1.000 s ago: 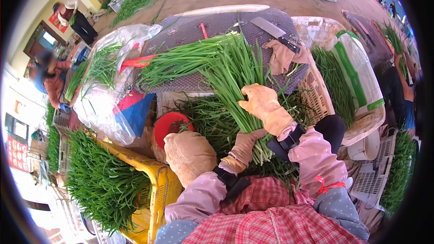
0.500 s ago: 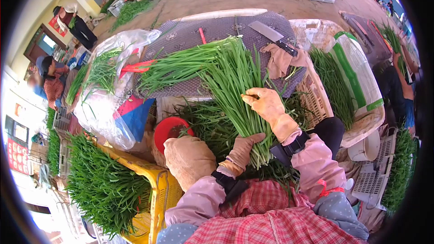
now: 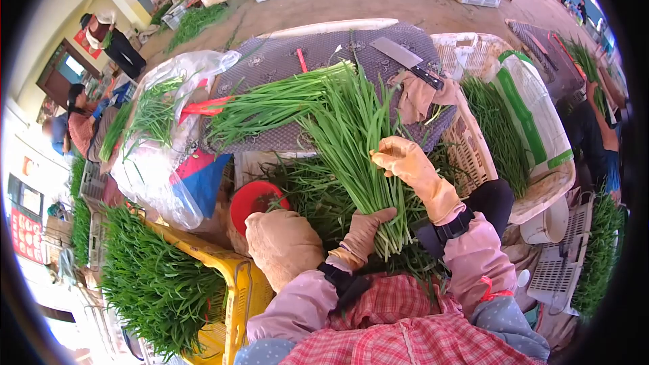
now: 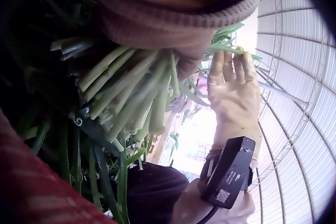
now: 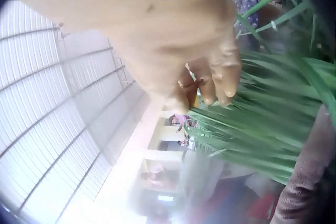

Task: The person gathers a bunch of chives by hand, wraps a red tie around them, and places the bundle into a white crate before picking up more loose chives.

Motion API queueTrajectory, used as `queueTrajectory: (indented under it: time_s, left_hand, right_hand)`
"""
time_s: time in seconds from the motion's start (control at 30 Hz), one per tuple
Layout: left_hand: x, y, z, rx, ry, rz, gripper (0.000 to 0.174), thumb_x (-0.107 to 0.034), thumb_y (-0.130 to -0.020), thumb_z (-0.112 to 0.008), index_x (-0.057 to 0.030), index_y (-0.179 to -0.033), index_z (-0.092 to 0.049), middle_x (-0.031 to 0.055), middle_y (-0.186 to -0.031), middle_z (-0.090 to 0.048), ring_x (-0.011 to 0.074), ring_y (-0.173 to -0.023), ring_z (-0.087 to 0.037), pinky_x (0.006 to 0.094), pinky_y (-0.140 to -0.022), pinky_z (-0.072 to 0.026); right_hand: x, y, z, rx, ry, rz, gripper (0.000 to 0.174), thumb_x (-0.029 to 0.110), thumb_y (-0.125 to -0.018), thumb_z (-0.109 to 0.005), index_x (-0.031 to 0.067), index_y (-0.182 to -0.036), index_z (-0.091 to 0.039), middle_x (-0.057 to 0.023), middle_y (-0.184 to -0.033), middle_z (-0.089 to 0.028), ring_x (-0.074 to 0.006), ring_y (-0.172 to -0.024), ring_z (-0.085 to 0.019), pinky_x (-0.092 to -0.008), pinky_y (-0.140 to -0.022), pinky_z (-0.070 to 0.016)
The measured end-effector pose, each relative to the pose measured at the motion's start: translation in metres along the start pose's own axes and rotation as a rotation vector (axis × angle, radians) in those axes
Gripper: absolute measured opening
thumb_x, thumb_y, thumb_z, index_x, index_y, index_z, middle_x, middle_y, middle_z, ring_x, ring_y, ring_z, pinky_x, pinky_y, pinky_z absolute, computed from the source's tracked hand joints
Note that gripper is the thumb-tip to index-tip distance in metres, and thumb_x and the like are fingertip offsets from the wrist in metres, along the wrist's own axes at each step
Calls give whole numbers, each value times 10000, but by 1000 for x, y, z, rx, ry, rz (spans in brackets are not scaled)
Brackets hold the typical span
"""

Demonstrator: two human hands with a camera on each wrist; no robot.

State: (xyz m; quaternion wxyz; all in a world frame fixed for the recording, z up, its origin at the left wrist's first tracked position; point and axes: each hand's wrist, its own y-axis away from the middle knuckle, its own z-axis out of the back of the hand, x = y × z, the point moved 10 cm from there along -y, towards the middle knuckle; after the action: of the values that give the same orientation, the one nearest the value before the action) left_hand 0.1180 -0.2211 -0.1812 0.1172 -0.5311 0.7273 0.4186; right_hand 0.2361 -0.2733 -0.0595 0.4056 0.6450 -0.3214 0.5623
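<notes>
A bunch of garlic chives (image 3: 351,135) leans from the person's lap towards the board, pale stem ends down. The gloved left hand (image 3: 365,233) grips it low, just above the cut-looking stems (image 4: 131,87) that stick out below the fist in the left wrist view. At the bunch's right side is the gloved right hand (image 3: 409,165), its fingers loosely bent. In the right wrist view its fingertips (image 5: 228,95) lie right at the green leaves (image 5: 262,124). Another pile of chives (image 3: 277,105) lies across the purple patterned board (image 3: 257,54), under the bunch's tips.
A cleaver (image 3: 405,57) and a brown cloth (image 3: 422,98) lie on the board's right. Loose leaves surround a red bowl (image 3: 257,206) below it. A yellow crate (image 3: 236,284) of greens stands left, a plastic bag (image 3: 162,176) beyond it. Other people sit and stand behind.
The right hand has drawn back from the bunch's front to its right side. The left hand keeps its grip, and the lower bunch has shifted slightly right.
</notes>
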Motion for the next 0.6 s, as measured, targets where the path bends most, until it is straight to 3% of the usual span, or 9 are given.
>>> queueTrajectory:
  time_s: [0.07, 0.13, 0.17, 0.2, 0.3, 0.47, 0.6]
  left_hand:
    - [0, 0, 0, 2, -4, -15, 330, 22, -775, -697, -17, -1094, -623, 67, -965, -689, 217, -817, -682, 348, -721, -579]
    - [0, 0, -1, 14, 1, -23, 323, 35, -775, -692, -16, -1088, -630, 70, -978, -692, 218, -831, -683, 351, -734, -579]
    - [0, 0, -2, 15, 2, -25, 323, 35, -775, -692, -16, -1088, -630, 70, -978, -692, 218, -831, -683, 351, -734, -579]
    - [-1, 1, -4, 11, 5, -41, 333, 27, -772, -712, -7, -1092, -629, 73, -966, -691, 210, -806, -681, 345, -714, -581]
    - [-1, 1, -2, -18, -5, -40, 343, 18, -766, -735, 2, -1092, -630, 76, -949, -692, 202, -777, -679, 336, -694, -581]
    - [2, 3, 1, -47, -43, -20, 319, 22, -766, -718, -7, -1074, -639, 70, -955, -698, 212, -814, -685, 355, -727, -581]
    - [0, 5, -5, -39, -67, -41, 308, 13, -756, -731, -9, -1051, -645, 59, -936, -696, 194, -798, -679, 332, -709, -570]
  right_hand:
    - [0, 1, 5, -35, -42, 31, 177, 140, -875, -681, 40, -1007, -620, 11, -884, -636, -66, -775, -571, -244, -635, -465]
    - [8, 5, 2, 100, -250, 116, 151, 115, -881, -660, 68, -1009, -595, -14, -995, -632, -88, -881, -590, -246, -717, -483]
    - [12, 8, 2, 144, -231, 144, 264, 129, -880, -653, 55, -1123, -582, -23, -968, -623, -104, -882, -584, -259, -750, -479]
    - [20, 14, 0, 146, -229, 145, 264, 129, -880, -653, 55, -1123, -582, -23, -968, -623, -104, -882, -584, -259, -750, -479]
    - [38, 29, -13, 230, -200, 116, 460, 145, -892, -643, 59, -1324, -511, -18, -949, -617, -101, -871, -581, -255, -767, -466]
    - [25, 13, -3, 170, -155, 116, 413, 172, -903, -627, 37, -1282, -532, -39, -914, -618, -121, -861, -582, -275, -768, -471]
    - [20, 0, -6, 25, 19, 50, 263, 191, -886, -662, 59, -1113, -647, -6, -849, -625, -99, -766, -567, -269, -687, -474]
